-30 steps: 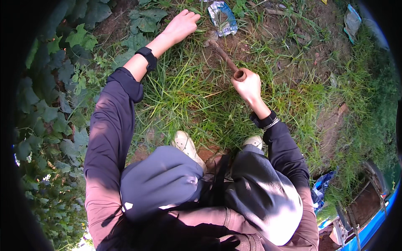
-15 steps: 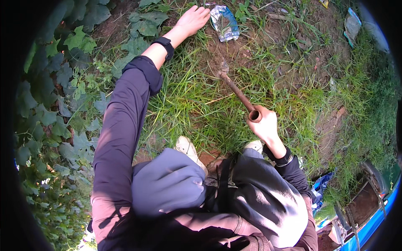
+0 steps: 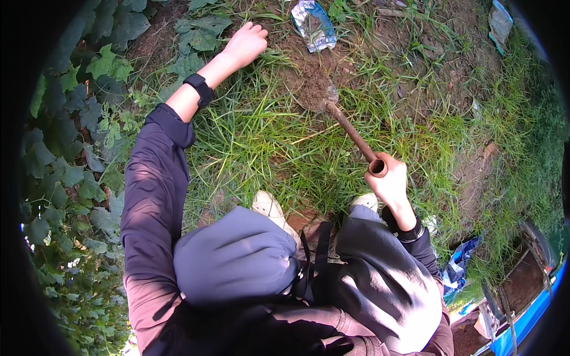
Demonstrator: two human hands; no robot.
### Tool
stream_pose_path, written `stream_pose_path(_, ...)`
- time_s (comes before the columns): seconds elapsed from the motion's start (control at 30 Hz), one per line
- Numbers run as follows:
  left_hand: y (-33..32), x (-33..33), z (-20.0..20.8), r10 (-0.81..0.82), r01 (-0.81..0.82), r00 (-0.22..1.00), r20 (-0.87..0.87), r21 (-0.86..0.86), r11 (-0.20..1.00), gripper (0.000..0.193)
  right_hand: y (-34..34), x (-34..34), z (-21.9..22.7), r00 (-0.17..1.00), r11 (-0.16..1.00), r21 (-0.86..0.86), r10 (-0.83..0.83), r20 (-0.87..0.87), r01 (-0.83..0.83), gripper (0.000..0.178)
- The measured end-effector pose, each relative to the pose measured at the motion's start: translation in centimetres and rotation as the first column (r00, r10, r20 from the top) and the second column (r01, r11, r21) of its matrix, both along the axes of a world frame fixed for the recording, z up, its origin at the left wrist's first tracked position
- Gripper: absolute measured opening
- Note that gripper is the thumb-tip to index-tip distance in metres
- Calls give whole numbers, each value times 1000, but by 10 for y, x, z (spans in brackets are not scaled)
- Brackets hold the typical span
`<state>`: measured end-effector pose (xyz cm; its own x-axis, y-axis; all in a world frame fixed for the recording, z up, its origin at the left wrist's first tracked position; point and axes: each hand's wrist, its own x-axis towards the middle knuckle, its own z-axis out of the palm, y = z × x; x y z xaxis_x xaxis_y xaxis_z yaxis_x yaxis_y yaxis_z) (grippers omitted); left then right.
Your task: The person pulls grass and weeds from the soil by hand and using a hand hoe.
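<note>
My right hand (image 3: 389, 180) is closed round the rusty handle of a small hand shovel (image 3: 352, 132); the handle's hollow round end shows above my fist. Its blade points away from me and carries a heap of loose brown soil (image 3: 314, 89), just over the grass. Out to the far left, my left hand (image 3: 246, 44) has its fingers curled in, back of the hand up; whether anything is in them is hidden. Right of that hand lies a torn blue and silver wrapper (image 3: 314, 26) on bare earth.
Broad-leaved vines (image 3: 71, 142) crowd the left side. Another crumpled wrapper (image 3: 500, 26) lies at the far right. A blue plastic bag (image 3: 458, 264) and a blue-sided container with soil (image 3: 528, 308) stand at the near right. My pale shoes (image 3: 270, 206) rest on the grass.
The shovel has shifted right with my right hand, and soil now shows heaped on its blade. My left hand has drawn back leftward and nearer, away from the torn wrapper.
</note>
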<state>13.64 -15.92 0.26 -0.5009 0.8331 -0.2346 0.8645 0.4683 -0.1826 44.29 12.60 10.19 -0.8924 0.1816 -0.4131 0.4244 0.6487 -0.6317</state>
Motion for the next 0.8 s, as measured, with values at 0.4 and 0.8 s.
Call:
stream_pose_path(0.4, 23, 6, -1, 74, -74, 997, -19, 7, 997, 63, -11, -8, 8, 1000, 999, -32, -24, -2, 24, 18)
stream_pose_path(0.8, 8, 11, -50, 48, -37, 987, -155, 73, 997, 5, 10, 27, 6, 998, 998, -26, -57, 0, 57, 21)
